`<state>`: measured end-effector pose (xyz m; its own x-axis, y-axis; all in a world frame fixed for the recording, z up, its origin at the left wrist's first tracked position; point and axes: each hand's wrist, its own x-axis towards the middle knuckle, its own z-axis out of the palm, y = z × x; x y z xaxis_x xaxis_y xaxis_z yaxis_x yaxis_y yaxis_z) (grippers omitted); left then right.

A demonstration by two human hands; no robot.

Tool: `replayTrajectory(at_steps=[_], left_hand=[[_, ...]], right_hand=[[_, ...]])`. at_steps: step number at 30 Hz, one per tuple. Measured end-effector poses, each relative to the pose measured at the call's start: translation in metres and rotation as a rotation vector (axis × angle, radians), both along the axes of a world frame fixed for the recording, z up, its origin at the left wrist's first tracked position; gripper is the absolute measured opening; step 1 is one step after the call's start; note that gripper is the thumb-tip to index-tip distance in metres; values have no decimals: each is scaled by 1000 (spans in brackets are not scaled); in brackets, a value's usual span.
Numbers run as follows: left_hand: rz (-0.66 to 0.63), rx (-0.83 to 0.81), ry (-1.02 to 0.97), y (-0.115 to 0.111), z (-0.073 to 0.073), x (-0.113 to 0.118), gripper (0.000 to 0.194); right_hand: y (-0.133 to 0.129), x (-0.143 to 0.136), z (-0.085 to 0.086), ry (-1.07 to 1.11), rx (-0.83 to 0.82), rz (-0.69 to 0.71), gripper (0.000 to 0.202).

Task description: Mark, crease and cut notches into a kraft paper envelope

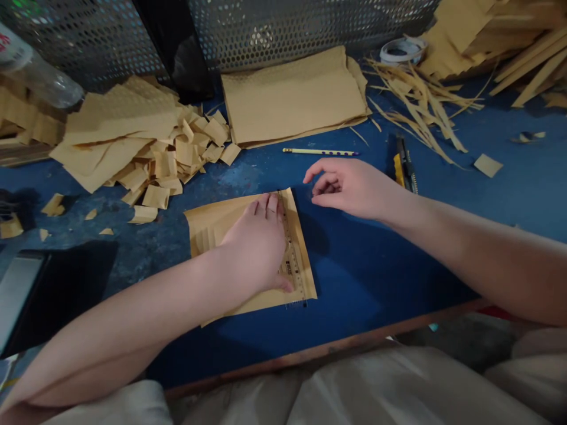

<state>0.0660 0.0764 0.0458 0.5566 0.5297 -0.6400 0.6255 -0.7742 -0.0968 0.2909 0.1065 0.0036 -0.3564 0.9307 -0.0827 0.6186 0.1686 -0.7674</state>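
My left hand (261, 242) lies flat on a sheet of brown paper (208, 224), its fingers and thumb spread, pressing down a clear plastic ruler (292, 260). The ruler runs along the sheet's right side, and its near end sticks out past the paper. Part of the sheet, which looks layered or creased at left, is hidden under the hand. To the right of the sheet, my right hand (341, 186) hovers over the blue tabletop with loosely curled fingers, apart from the thumb and holding nothing. Beyond it lies a pencil (319, 151); a yellow and black utility knife (404, 165) rests by the right wrist.
Cut paper pieces (177, 153) are heaped at back left, near a plastic bottle (44, 71). A paper stack (292, 100) stands against the perforated metal panel (274, 29). Paper strips (420, 100) and a tape roll (402, 51) sit back right. A dark flat device (22, 295) lies at left.
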Motion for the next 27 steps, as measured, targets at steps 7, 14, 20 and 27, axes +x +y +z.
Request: replayTrajectory(at_steps=[7, 14, 20, 27], left_hand=[[-1, 28, -6, -1, -3, 1, 147], [-5, 29, 17, -2, -1, 3, 146], [-23, 19, 49, -1, 0, 4, 144], [-53, 47, -8, 0, -3, 1, 141]], right_hand=[[16, -20, -13, 165, -139, -52, 38], [21, -22, -16, 142, -154, -49, 24], [19, -15, 0, 77, -167, 65, 20], [23, -23, -1, 80, -197, -34, 21]])
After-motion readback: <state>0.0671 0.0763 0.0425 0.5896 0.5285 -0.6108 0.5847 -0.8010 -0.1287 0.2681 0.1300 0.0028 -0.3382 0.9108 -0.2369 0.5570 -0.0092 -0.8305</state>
